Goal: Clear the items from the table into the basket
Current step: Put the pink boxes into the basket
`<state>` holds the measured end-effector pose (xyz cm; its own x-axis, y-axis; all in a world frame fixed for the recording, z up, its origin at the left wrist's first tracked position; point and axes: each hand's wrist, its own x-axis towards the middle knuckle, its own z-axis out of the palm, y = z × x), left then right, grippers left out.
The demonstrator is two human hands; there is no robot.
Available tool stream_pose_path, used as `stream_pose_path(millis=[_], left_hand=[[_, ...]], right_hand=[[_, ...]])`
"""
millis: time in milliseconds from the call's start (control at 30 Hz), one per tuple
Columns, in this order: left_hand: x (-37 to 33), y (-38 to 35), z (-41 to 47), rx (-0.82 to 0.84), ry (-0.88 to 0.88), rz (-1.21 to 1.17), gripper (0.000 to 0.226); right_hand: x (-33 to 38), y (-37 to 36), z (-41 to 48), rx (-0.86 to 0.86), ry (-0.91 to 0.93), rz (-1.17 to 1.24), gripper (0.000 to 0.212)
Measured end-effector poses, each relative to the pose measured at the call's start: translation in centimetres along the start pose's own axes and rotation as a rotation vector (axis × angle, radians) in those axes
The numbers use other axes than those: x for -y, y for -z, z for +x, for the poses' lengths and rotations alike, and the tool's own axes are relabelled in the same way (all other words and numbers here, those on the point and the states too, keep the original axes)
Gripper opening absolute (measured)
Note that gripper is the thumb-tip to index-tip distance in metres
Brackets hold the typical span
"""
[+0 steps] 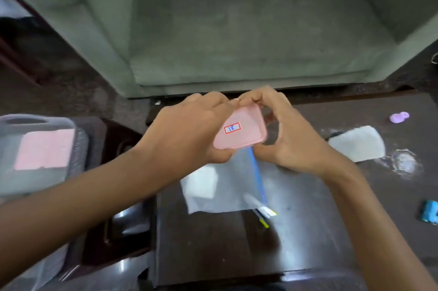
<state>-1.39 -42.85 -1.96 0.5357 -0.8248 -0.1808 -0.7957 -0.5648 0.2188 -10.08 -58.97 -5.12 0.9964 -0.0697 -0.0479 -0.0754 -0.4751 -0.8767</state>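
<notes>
left hand [189,132], right hand [294,141]: both grip pink box [246,135], fingers curled on its edges | box: label 18, held above table [213,255] | clear zip bag [232,186]: on table, under box | white cloth [358,144]: right | basket [47,122]: far left, well apart

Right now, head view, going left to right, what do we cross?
In order: clear basket → left hand → pink container, gripped by both hands → right hand → white pad → purple lump → blue lump.
</notes>
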Motion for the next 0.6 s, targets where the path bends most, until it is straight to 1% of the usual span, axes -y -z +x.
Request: stream_pose_path(millis=[100, 167, 233, 300, 367, 400, 433, 500, 600], left_hand=[[5.8, 1.5, -4.0, -0.037, 0.115, -0.004, 0.071], [10.9, 3.0, -6.5, -0.072, 0.214, -0.020, 0.073], [17.0, 4.3, -8.7, -0.059, 0.319, 0.002, 0.073], [23.8, 5.3, -11.1, -0.017, 0.486, 0.027, 0.077], [30.1, 5.0, -13.5, 0.025, 0.691, 0.040, 0.090], [32.6, 4.2, -14.4, 0.055, 0.772, 0.049, 0.092], [35.1, 3.1, -15.5, 0.098, 0.844, 0.054, 0.092], [38.7, 0.3, -17.2, 0.198, 0.922, 0.041, 0.086], [41.5, -4.0, -18.6, 0.291, 0.942, -0.054, 0.082]], right_hand=[[3.4, -5.2, 3.1, 0.063, 0.047, 0.119, 0.073], [5.3, -8.7, 4.9, 0.045, 0.042, 0.198, 0.079], [6.7, -12.2, 6.5, -0.012, 0.051, 0.239, 0.072], [7.9, -16.5, 8.2, -0.033, 0.039, 0.319, 0.064], [8.7, -20.8, 9.7, -0.002, 0.015, 0.391, 0.061], [8.8, -22.7, 10.2, 0.023, 0.006, 0.402, 0.059], [9.0, -24.9, 10.8, 0.052, 0.004, 0.396, 0.055], [9.2, -28.6, 11.7, 0.052, 0.024, 0.317, 0.042], [9.4, -33.0, 12.9, -0.014, 0.096, 0.108, 0.029]])
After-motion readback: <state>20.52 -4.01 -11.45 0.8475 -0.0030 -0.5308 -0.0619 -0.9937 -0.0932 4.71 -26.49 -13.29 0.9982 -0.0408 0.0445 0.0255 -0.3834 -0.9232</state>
